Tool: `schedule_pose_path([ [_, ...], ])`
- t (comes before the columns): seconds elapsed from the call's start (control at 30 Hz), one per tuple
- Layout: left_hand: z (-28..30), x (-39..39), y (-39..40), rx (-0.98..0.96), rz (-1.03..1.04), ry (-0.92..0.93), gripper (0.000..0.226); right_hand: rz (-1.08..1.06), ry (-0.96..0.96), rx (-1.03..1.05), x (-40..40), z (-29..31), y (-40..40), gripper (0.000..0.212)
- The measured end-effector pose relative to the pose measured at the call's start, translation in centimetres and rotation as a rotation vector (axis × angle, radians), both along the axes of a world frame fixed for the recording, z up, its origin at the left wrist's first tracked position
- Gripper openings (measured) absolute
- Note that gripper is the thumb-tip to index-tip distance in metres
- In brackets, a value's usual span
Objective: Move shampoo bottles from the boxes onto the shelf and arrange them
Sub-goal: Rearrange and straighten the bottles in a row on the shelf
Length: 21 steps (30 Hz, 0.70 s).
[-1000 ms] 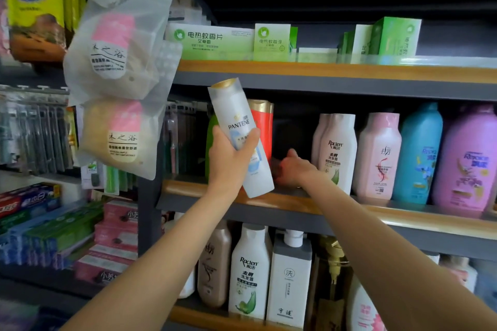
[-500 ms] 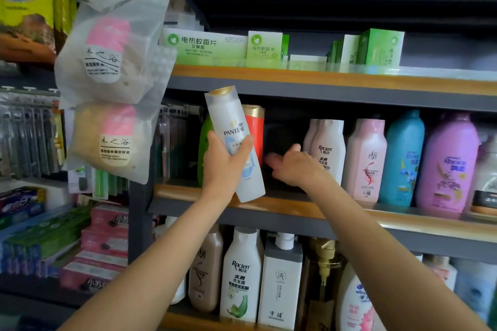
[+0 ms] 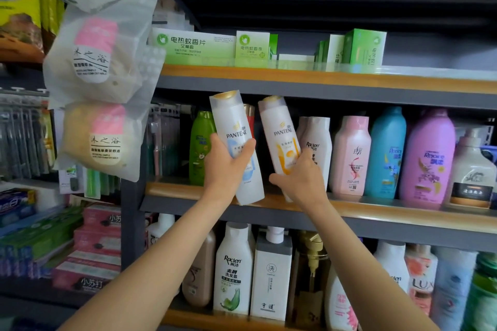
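Observation:
My left hand (image 3: 224,169) grips a white Pantene bottle with a blue label (image 3: 235,126), tilted, in front of the middle shelf (image 3: 376,213). My right hand (image 3: 302,179) holds a second white Pantene bottle with an orange label (image 3: 279,133), also tilted, its base low over the shelf lip. Both have gold caps. A green bottle (image 3: 200,148) and a red bottle (image 3: 250,118) stand behind the left one. To the right stands a white Raclen bottle (image 3: 317,142).
Pink (image 3: 351,153), teal (image 3: 386,152) and purple (image 3: 427,156) bottles fill the middle shelf's right side. Green boxes (image 3: 193,45) sit on the top shelf. More bottles (image 3: 234,269) line the lower shelf. Bagged sponges (image 3: 99,62) hang at the left.
My right hand, empty and reaching into the shelf before, now holds the orange-label Pantene bottle drawn out to the shelf front. The left hand keeps its bottle in about the same place.

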<state>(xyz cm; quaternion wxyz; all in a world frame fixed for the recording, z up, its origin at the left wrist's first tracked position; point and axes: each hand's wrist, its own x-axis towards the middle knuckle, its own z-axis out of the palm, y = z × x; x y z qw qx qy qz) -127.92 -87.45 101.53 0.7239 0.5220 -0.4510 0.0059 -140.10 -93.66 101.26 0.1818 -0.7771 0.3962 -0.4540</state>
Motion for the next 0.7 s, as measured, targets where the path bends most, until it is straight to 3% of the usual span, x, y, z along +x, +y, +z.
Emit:
schedule_pose_path([
  [0.1,0.1,0.1,0.1,0.021,-0.023,-0.001,0.036,0.023,-0.01,-0.001,0.3,1.0,-0.4,0.048],
  [0.23,0.2,0.2,0.5,0.04,-0.032,-0.014,0.034,0.016,0.148,0.056,0.4,1.8,-1.4,0.049],
  [0.43,0.0,0.7,0.7,0.064,-0.023,-0.033,0.034,-0.129,0.082,-0.038,2.2,3.7,-2.4,0.058],
  [0.7,-0.1,0.9,0.9,0.121,-0.031,-0.051,0.036,-0.217,0.13,0.066,5.2,3.2,-3.5,0.065],
])
